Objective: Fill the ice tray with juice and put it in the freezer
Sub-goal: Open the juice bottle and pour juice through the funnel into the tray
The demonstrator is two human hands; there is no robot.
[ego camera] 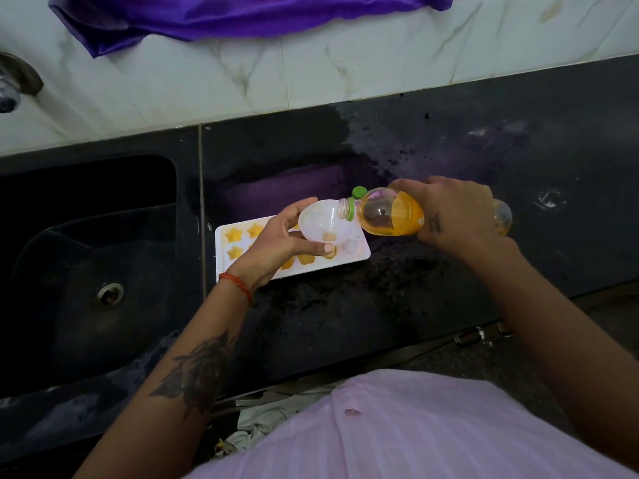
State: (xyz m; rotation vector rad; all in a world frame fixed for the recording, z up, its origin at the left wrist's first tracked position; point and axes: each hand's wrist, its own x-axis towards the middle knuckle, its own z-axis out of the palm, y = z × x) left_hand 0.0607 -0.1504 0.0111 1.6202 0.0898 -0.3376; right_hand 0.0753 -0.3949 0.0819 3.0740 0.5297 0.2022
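Note:
A white ice tray with star-shaped cells lies on the black counter, and several of its cells hold orange juice. My left hand holds a white funnel over the tray's right part. My right hand grips a clear juice bottle, tipped on its side with its open neck resting in the funnel. The bottle is partly full of orange juice, and its green cap hangs from the neck ring. My left hand hides the middle of the tray.
A dark sink with a round drain lies left of the tray. The black counter stretches to the right, wet and speckled. A purple cloth lies on the marble ledge behind. A tap shows at far left.

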